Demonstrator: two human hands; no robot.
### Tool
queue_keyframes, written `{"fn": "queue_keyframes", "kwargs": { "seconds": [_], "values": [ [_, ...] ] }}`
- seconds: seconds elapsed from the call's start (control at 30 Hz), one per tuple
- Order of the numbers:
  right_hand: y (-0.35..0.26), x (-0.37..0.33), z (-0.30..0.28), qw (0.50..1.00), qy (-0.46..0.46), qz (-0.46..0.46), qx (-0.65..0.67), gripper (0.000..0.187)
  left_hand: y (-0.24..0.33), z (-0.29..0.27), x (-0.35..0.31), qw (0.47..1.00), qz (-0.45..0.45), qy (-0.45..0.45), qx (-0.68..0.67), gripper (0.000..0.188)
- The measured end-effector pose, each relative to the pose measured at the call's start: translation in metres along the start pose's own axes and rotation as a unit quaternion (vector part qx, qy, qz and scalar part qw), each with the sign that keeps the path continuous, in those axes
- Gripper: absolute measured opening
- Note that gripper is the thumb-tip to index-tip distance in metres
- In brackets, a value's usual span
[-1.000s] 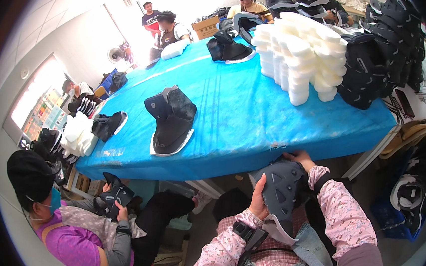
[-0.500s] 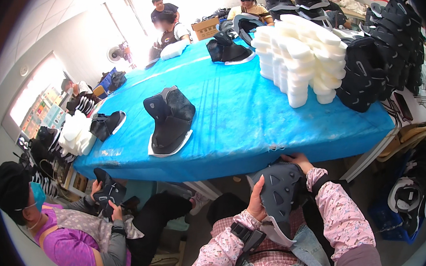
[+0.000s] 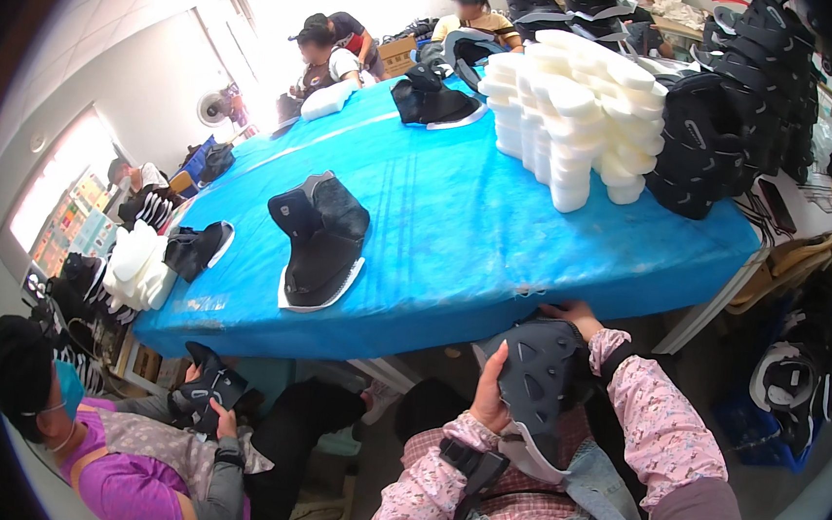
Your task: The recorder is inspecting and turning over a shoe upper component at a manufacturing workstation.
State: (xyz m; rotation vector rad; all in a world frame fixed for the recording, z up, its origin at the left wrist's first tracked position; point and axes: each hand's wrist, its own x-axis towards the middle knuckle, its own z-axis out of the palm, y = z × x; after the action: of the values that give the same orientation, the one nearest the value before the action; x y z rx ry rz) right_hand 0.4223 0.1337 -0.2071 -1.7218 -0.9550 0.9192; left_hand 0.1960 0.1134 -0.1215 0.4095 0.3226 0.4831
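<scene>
Over my lap I hold a dark grey boot upper (image 3: 536,377) with raised triangular panels and a pale edge at its lower end. The fingers of my left hand (image 3: 491,395) are wrapped round its left side, the thumb pointing up along it. My right hand (image 3: 576,318) grips the far end, close under the table's front edge; its fingertips are partly hidden. Across the blue-covered table (image 3: 426,251), a black boot upper (image 3: 325,233) with a white lower edge lies nearest to my hands.
Stacked white foam pieces (image 3: 579,116) and tall piles of black boot uppers (image 3: 704,141) occupy the right of the table. At my left, a seated co-worker (image 3: 147,444) handles another dark upper (image 3: 213,388). A blue crate (image 3: 777,418) of uppers stands at the right. More people work behind the table.
My hands keep the same hold on the boot upper, which has barely moved. The whole view shifts slightly. At the back, a standing person has bent down beside a seated one.
</scene>
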Motion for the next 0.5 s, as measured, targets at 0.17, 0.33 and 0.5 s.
{"fn": "queue_keyframes", "kwargs": {
  "seconds": [0.17, 0.33, 0.5],
  "values": [
    [-0.024, -0.011, 0.005, 0.999, 0.000, 0.016, -0.048, 0.054, 0.031, 0.010, -0.011, 0.990, -0.001, 0.080, 0.117, 0.042],
    [0.019, 0.011, -0.004, 0.995, 0.056, 0.054, -0.062, 0.062, 0.028, 0.016, -0.002, 0.993, -0.006, 0.062, 0.098, 0.042],
    [-0.009, 0.000, 0.007, 0.999, 0.004, 0.018, -0.049, 0.049, 0.030, 0.002, -0.008, 0.992, 0.011, 0.079, 0.101, 0.037]
  ]
}}
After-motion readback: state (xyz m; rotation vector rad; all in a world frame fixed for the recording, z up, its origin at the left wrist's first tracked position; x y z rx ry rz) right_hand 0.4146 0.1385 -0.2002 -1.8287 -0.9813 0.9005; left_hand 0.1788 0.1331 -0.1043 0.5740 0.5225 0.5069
